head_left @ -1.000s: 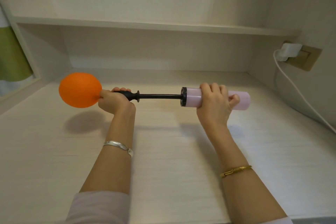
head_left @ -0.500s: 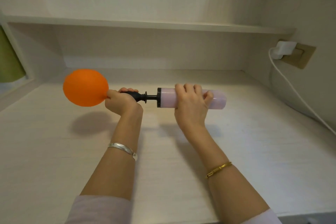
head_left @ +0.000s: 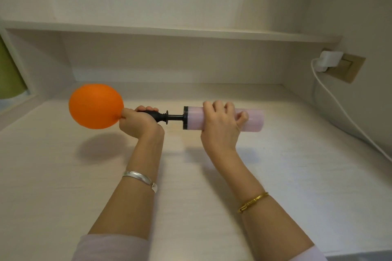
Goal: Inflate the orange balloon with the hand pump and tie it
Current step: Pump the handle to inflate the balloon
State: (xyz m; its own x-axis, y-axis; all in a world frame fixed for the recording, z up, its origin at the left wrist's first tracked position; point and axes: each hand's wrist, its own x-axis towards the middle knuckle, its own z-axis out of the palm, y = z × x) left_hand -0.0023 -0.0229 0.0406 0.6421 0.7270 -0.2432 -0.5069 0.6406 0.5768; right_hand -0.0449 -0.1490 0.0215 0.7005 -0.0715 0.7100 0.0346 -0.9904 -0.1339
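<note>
The orange balloon (head_left: 95,106) is partly inflated and hangs in the air at the left, above the white desk (head_left: 297,176). My left hand (head_left: 139,122) pinches its neck around the black nozzle end of the hand pump. The pump's pink barrel (head_left: 252,119) lies level to the right, and my right hand (head_left: 221,126) is wrapped around it. A short length of black rod (head_left: 175,117) shows between the nozzle and the barrel. The balloon's mouth is hidden under my left fingers.
A shelf (head_left: 169,32) runs across the back wall above the desk. On the right wall a white charger (head_left: 328,59) sits in a socket, and its white cable (head_left: 347,116) trails down along the desk's right side.
My right hand pushed the barrel left over the rod, then drew it back a little. The balloon has grown slightly. My left hand held its place.
</note>
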